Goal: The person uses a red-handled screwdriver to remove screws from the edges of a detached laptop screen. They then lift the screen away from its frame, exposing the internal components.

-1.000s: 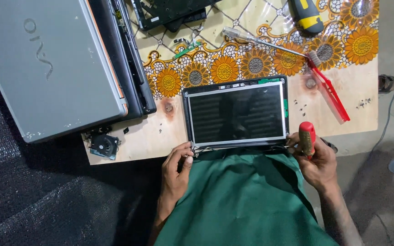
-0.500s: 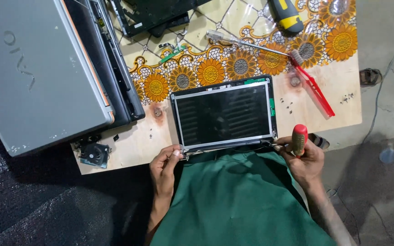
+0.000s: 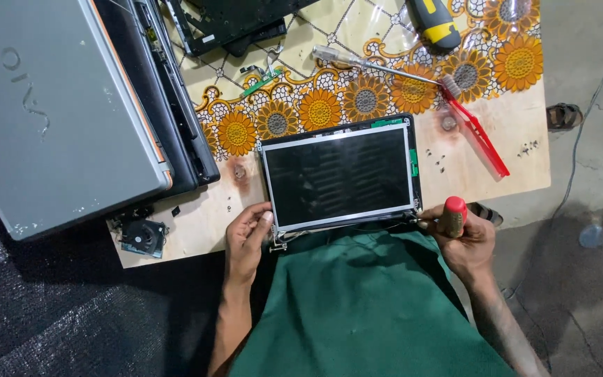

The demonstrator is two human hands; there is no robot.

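Right grip (image 3: 463,234) staying closed on the red-handled screwdriver (image 3: 451,215), tip now working at the laptop screen panel's (image 3: 340,174) lower-right hinge corner, mid-frame on the table (image 3: 525,157); left grip (image 3: 247,237) still pinching the lower-left corner, steadying.

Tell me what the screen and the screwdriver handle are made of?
The screen looks like dark glass or plastic, faintly glossy, in a thin silver frame that seems metal. The screwdriver handle in the right hand looks like smooth red plastic, with a slight shine.
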